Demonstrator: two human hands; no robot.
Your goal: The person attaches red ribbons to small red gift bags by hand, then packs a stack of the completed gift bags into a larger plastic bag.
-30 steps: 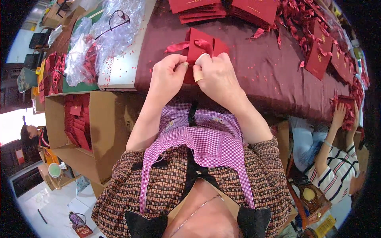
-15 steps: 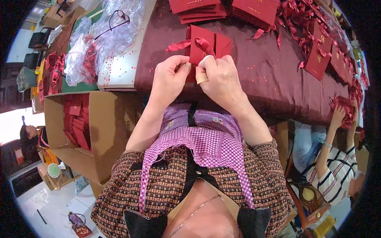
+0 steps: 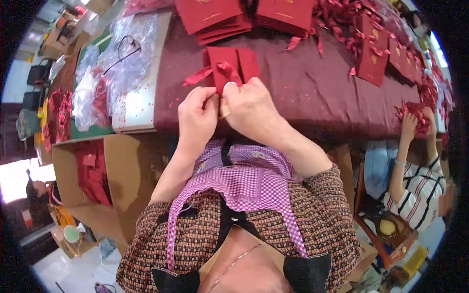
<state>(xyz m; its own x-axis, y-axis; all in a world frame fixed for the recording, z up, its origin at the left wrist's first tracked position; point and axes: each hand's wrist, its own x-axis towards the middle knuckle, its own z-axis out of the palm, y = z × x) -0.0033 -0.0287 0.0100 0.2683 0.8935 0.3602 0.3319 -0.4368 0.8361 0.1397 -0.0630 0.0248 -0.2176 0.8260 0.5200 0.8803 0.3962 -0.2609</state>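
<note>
A red paper envelope (image 3: 229, 58) with a centre flap lies on the dark red tablecloth in front of me. Its satin ribbon (image 3: 199, 76) makes a loop over the front and sends one tail out to the left. My right hand (image 3: 254, 105) is closed at the envelope's near edge, pinching the ribbon; a white wrap and a tan band circle its fingers. Close beside it, my left hand (image 3: 198, 115) is closed with thumb and forefinger together at the near left corner. What those left fingertips hold is hidden.
Red envelope stacks (image 3: 215, 22) stand beyond my hands. More beribboned envelopes (image 3: 373, 51) lie to the right, near a co-worker's hands (image 3: 410, 124). Left are clear plastic wrap (image 3: 132, 58), glasses (image 3: 129, 46) and an open carton (image 3: 132, 171) of red envelopes.
The view has shifted, so the table's contents sit lower and further left. Both hands remain together at the envelope's near edge, and the ribbon loop still lies across it.
</note>
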